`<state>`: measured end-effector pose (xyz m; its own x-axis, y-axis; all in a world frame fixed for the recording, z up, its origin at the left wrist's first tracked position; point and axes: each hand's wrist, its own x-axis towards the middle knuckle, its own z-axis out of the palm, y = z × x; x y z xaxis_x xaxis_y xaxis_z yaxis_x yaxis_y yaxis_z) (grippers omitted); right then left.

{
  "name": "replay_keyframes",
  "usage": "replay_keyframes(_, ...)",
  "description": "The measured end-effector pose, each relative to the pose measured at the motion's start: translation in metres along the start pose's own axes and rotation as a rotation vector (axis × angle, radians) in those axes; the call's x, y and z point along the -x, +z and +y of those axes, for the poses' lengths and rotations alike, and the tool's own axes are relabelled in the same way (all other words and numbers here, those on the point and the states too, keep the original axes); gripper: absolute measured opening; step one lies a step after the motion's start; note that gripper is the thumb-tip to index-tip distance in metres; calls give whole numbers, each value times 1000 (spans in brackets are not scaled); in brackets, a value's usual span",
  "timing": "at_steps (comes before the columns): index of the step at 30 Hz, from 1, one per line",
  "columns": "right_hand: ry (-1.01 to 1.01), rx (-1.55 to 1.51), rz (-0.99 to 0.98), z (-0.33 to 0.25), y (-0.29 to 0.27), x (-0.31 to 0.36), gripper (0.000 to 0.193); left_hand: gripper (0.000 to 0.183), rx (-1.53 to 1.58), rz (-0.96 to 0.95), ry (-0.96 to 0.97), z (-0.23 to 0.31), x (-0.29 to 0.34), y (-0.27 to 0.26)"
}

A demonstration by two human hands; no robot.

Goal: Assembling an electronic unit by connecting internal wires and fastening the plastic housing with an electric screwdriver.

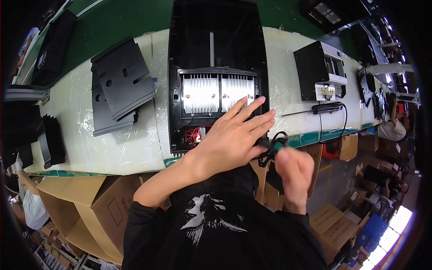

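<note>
A long black housing (218,36) lies in front of me, with two silver finned heat sinks (198,92) and some red wires (192,135) inside it. My left hand (229,137) reaches across its near right corner, palm down, fingers stretched and apart. Beside the left thumb hangs a coiled black cable (280,140), just off the housing's right edge. My right hand (294,173) is closed at the lower end of this coil and slightly blurred by motion. Part of the cable is hidden behind the fingers.
Flat black panels (121,81) are stacked on the left. To the right lie a corded electric screwdriver (327,108) and a black-and-white metal unit (320,72) on the plastic-covered table (283,58). Open cardboard boxes (90,211) stand below the near edge. Other people work farther off.
</note>
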<state>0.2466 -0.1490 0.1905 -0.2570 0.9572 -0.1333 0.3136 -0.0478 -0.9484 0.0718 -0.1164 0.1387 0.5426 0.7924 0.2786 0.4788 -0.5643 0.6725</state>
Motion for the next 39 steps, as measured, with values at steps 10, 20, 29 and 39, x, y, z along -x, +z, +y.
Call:
replay_keyframes(10,103,181,-36,5,-25,-6,14,24,63,101,5,1,5,-3)
replay_keyframes(20,324,-2,-131,46,-55,-34,12,12,67,218,-10,1,3,2)
replay_keyframes(29,369,-29,-224,52,-47,-42,20,12,38,102,-207,4,10,3)
replay_keyframes(39,391,-105,-246,64,-46,-48,33,11,111,53,-255,0,5,4)
